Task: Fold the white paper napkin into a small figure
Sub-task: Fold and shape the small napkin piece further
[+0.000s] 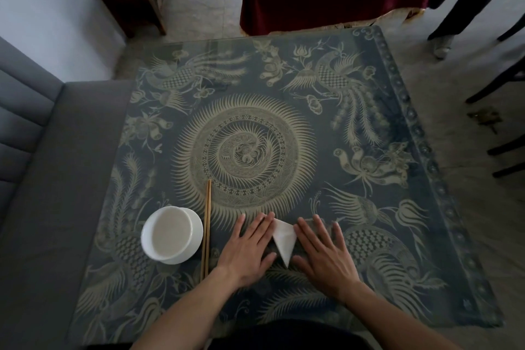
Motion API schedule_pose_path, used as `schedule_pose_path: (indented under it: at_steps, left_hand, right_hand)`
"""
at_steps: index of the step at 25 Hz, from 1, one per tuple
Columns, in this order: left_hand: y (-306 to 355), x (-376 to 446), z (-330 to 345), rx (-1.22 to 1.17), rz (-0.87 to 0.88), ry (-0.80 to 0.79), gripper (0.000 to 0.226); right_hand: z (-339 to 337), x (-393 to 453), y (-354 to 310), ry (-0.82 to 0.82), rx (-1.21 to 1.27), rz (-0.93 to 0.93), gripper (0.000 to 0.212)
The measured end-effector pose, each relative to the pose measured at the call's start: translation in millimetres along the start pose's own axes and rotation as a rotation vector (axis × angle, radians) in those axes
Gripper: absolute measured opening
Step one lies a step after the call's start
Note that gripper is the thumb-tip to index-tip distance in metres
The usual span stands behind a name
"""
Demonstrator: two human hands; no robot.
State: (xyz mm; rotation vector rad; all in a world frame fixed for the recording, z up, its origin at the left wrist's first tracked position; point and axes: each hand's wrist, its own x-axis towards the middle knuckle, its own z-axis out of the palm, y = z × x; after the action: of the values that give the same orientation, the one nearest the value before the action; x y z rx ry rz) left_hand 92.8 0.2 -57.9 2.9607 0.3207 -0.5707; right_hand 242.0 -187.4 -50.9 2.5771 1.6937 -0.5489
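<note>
Napkin: the white paper napkin lies on the surface near its front edge, between the 2 hands, already folded to a downward-pointing triangle with its tip toward the person.
Left hand: the left hand lies flat, fingers straight and spread, pressing down beside the napkin's left edge; the fingertips seem to cover its upper left corner.
Right hand: the right hand lies flat too, fingers straight and fanned, its inner edge touching or covering the napkin's right side; neither hand pinches anything.
Handling: I judge the napkin very light, thin and soft, easy to tear or crumple, and likely to slide on the glossy top unless pinned. It should take a crease well under a flat palm.
Where to hold: best taken at a free corner or along a folded edge with thumb and fingertip, while the other hand pins the body.
Nearby: a white bowl stands left of the left hand, with 2 chopsticks between them, lying close together.
Writing: no brand, label or readable text shows; the surface bears only bird and sunburst ornament.
</note>
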Motion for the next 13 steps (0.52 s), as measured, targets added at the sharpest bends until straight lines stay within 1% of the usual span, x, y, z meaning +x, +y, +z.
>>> schedule_pose_path:
  at_steps: [5, 7, 11, 13]
  left_hand:
    - [-2.2, 0.0, -0.1, -0.014, 0.009, 0.010, 0.074]
    - [-1.7, -1.0, -2.9, -0.029, 0.015, 0.043, 0.075]
    - [7.0, -1.1, -8.2, -0.049, 0.133, 0.101, 0.074]
    - [13.3, -3.0, -5.9, -0.055, 0.188, 0.099, 0.073]
  right_hand:
    - [-2.3, -7.0, 5.3, 0.010, -0.021, 0.000, 0.066]
    - [-5.5, -4.9, 1.9, 0.035, -0.009, -0.012, 0.066]
    - [-7.2, -4.8, 1.3, 0.007, -0.066, -0.133, 0.067]
    - [-7.9, -4.5, 3.6, -0.014, -0.092, -0.151, 0.067]
